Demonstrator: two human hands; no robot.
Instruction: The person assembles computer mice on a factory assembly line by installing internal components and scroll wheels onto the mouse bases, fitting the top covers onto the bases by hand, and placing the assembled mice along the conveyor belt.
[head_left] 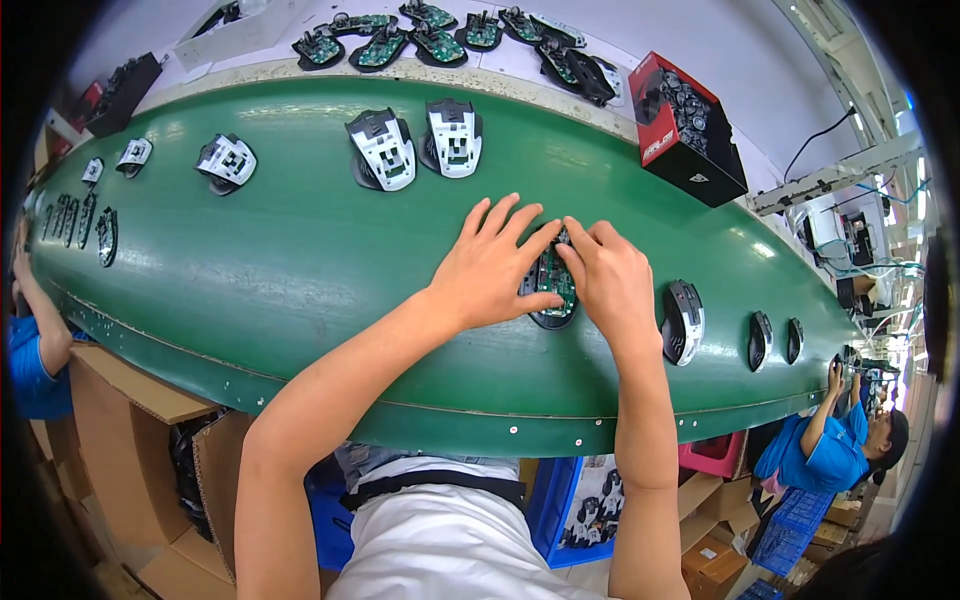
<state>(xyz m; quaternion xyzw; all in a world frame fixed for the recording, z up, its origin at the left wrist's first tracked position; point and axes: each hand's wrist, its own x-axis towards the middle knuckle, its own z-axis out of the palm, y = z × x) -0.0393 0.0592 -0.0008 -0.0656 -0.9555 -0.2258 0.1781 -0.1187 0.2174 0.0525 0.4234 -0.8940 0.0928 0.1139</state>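
Note:
A computer mouse base with a green circuit board (552, 275) lies on the green work belt (300, 270) between my hands. My left hand (485, 265) holds it from the left, thumb pressed on its lower part and index finger reaching its top end; the other fingers are spread. On the upper right side, my right hand (612, 275) is closed, its thumb and fingertips pinched together over the board's top end. What those fingertips hold, if anything, is hidden. A black and white mouse shell (683, 322) sits to the right of my right hand.
White-framed mouse shells (452, 140) lie at the far side. Several circuit-board bases (410, 45) rest on the ledge behind, near a red and black box (690, 130) of small parts. Co-workers (825, 445) are at both ends. A cardboard box (130, 440) stands below left.

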